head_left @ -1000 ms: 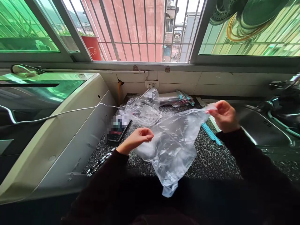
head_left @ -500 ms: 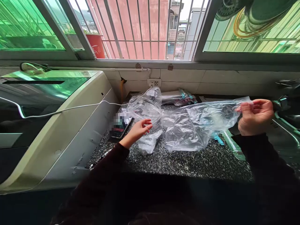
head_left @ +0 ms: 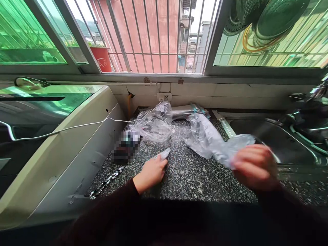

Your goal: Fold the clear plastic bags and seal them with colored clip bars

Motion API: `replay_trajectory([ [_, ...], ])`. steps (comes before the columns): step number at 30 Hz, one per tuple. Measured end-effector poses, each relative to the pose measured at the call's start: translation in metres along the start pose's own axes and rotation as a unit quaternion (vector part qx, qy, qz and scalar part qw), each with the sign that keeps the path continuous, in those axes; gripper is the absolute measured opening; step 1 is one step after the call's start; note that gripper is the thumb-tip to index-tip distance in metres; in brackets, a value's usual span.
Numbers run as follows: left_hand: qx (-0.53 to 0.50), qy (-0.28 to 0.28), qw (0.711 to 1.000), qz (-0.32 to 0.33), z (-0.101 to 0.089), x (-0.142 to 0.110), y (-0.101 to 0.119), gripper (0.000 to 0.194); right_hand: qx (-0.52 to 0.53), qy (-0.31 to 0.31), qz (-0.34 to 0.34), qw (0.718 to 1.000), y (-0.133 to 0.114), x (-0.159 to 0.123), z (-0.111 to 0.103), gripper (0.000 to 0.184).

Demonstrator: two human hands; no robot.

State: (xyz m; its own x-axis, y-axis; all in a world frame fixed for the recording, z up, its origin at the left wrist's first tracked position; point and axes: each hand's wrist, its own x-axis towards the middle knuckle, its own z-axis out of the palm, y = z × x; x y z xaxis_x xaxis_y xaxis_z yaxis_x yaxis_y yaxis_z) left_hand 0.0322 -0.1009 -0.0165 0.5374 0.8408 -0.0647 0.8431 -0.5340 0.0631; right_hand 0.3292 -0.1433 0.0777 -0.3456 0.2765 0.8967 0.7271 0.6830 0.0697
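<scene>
My left hand (head_left: 151, 172) is closed around a small crumpled clear plastic bag (head_left: 166, 153); its tip sticks out past the fingers, low over the speckled countertop (head_left: 189, 177). My right hand (head_left: 256, 167), smeared by motion, grips the near end of a large clear plastic bag (head_left: 207, 133). That bag stretches from the right hand back and to the left across the counter, bunched and wrinkled. Beyond my left hand lies another heap of clear plastic bag (head_left: 153, 124), apart from both hands.
Flat plastic packs (head_left: 188, 110) lie by the back wall. A phone-like dark object (head_left: 125, 147), blurred out, is at left. A white cable (head_left: 107, 119) runs from the wall socket (head_left: 164, 97) over a white appliance (head_left: 97, 136). The sink (head_left: 246, 124) is at right.
My left hand has come down and closed on the small plastic bag. My right hand has moved lower and nearer, pulling the large bag narrower and farther right. The view has shifted slightly.
</scene>
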Motion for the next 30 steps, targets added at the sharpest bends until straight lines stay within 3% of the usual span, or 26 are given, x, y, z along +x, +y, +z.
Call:
replay_trajectory([
  [1, -0.006, -0.005, 1.0, -0.003, 0.005, 0.0, -0.007, 0.027, 0.008, -0.04, -0.095, 0.995, -0.011, -0.012, 0.009, 0.005],
  [3, -0.01, 0.001, 1.0, -0.006, 0.003, 0.01, -0.021, 0.03, 0.036, -0.068, -0.156, 0.985, -0.032, -0.036, 0.03, 0.014],
  [5, -0.008, 0.054, 0.998, -0.017, -0.017, 0.028, -0.037, 0.028, 0.061, -0.121, -0.142, 0.981, -0.05, -0.055, 0.05, 0.022],
  [8, -0.031, 0.204, 0.977, -0.059, -0.061, 0.065, -0.06, 0.025, 0.071, -0.183, -0.127, 0.972, -0.069, -0.072, 0.073, 0.022],
  [10, -0.041, 0.237, 0.968, -0.071, -0.084, 0.088, -0.068, 0.03, 0.071, -0.223, -0.145, 0.962, -0.075, -0.076, 0.085, 0.02],
  [12, -0.049, 0.259, 0.962, -0.072, -0.095, 0.103, -0.066, 0.04, 0.064, -0.258, -0.164, 0.95, -0.075, -0.074, 0.096, 0.02],
  [15, -0.094, 0.277, 0.955, -0.038, -0.085, 0.101, -0.038, 0.037, 0.057, -0.324, -0.181, 0.927, -0.071, -0.067, 0.111, 0.019],
  [16, -0.173, 0.269, 0.947, -0.006, -0.078, 0.095, -0.024, 0.035, 0.061, -0.347, -0.188, 0.917, -0.071, -0.065, 0.116, 0.018],
  [18, -0.266, 0.246, 0.931, 0.056, -0.064, 0.081, 0.005, 0.048, 0.075, -0.386, -0.209, 0.895, -0.072, -0.06, 0.124, 0.013],
  [20, -0.241, 0.271, 0.927, 0.098, -0.055, 0.071, 0.029, 0.071, 0.092, -0.407, -0.229, 0.879, -0.078, -0.054, 0.13, 0.011],
  [22, -0.199, 0.302, 0.928, 0.092, -0.052, 0.07, 0.038, 0.054, 0.102, -0.407, -0.237, 0.876, -0.085, -0.049, 0.133, 0.012],
  [24, -0.187, 0.316, 0.93, 0.018, -0.053, 0.078, 0.03, 0.024, 0.102, -0.386, -0.23, 0.887, -0.092, -0.047, 0.13, 0.013],
  [27, -0.272, 0.28, 0.912, -0.125, -0.049, 0.091, -0.009, 0.029, 0.088, -0.35, -0.207, 0.909, -0.097, -0.056, 0.115, 0.008],
  [30, -0.384, 0.256, 0.859, -0.222, -0.032, 0.09, -0.051, 0.028, 0.086, -0.354, -0.183, 0.913, -0.096, -0.076, 0.09, 0.008],
])
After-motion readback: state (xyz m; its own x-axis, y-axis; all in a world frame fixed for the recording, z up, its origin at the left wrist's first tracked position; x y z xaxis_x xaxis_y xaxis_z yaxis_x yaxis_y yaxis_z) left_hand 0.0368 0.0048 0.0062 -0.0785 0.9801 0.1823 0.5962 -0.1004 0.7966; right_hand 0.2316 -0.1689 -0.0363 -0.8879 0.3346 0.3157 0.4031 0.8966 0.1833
